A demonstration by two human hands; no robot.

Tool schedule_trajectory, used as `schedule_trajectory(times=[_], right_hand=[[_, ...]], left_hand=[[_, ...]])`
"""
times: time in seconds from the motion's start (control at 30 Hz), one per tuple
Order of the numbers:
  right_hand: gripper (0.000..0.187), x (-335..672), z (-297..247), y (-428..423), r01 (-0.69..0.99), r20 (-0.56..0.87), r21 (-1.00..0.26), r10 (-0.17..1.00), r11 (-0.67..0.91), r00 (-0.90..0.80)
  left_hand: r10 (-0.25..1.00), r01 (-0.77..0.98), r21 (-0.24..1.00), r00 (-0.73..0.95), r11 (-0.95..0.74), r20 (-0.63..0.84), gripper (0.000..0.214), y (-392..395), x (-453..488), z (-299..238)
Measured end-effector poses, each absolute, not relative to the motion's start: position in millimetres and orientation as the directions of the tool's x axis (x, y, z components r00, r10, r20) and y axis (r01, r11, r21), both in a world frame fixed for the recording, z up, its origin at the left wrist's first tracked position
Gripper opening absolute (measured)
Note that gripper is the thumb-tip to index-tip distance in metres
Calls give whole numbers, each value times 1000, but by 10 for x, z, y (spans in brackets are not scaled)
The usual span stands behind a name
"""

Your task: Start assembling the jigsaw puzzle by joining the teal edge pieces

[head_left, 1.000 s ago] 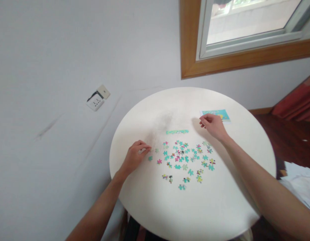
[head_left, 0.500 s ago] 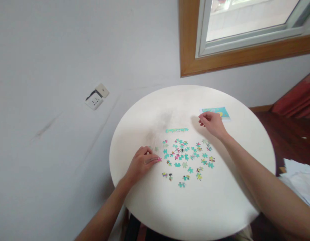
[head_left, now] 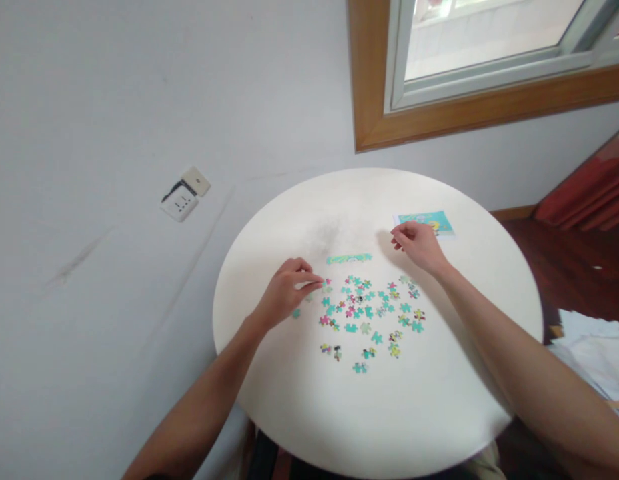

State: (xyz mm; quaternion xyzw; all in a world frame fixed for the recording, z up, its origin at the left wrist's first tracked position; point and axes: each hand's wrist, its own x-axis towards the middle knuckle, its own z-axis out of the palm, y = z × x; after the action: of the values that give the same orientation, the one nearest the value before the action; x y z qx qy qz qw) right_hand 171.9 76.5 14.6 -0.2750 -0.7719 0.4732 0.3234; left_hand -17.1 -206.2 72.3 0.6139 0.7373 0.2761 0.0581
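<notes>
Several small teal, pink and yellow jigsaw pieces [head_left: 369,310] lie scattered in the middle of a round white table [head_left: 439,400]. My left hand [head_left: 285,293] rests at the left edge of the scatter, its fingers pinched together at a pink piece [head_left: 326,283]. A short joined strip of teal pieces [head_left: 348,259] lies just beyond the scatter. My right hand [head_left: 417,245] sits curled on the table to the right of that strip, fingertips pressed together; what is in them is hidden. A teal picture card [head_left: 423,221] lies just behind it.
A white wall runs behind and left of the table, with a socket plate [head_left: 181,200] on it. A wood-framed window [head_left: 479,100] is above. Red fabric [head_left: 584,193] and dark wooden floor are at right, white papers [head_left: 589,347] at the lower right.
My left hand moved from the table's left part down to the scatter's lower left edge, then up and right to the pink piece. My right hand stayed put.
</notes>
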Motion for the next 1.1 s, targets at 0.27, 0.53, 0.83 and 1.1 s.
schedule_trajectory(times=[0.27,0.53,0.83,1.1], right_hand=[[18,1718,168,747,150,207,-914,749,378,-629],[16,1721,249,713,189,203,-885,717,426,-667],[14,1732,340,607,198,205,-848,650,491,-732],[14,1739,319,617,216,192,-837,640,502,-744]], left_hand=[[979,856,517,-102,-5,179,8,-1456,-227,638],[988,889,450,24,-90,151,19,-1463,-199,311],[985,874,473,35,-113,172,18,-1466,-238,291],[979,812,556,88,-178,185,15,-1502,-170,350]])
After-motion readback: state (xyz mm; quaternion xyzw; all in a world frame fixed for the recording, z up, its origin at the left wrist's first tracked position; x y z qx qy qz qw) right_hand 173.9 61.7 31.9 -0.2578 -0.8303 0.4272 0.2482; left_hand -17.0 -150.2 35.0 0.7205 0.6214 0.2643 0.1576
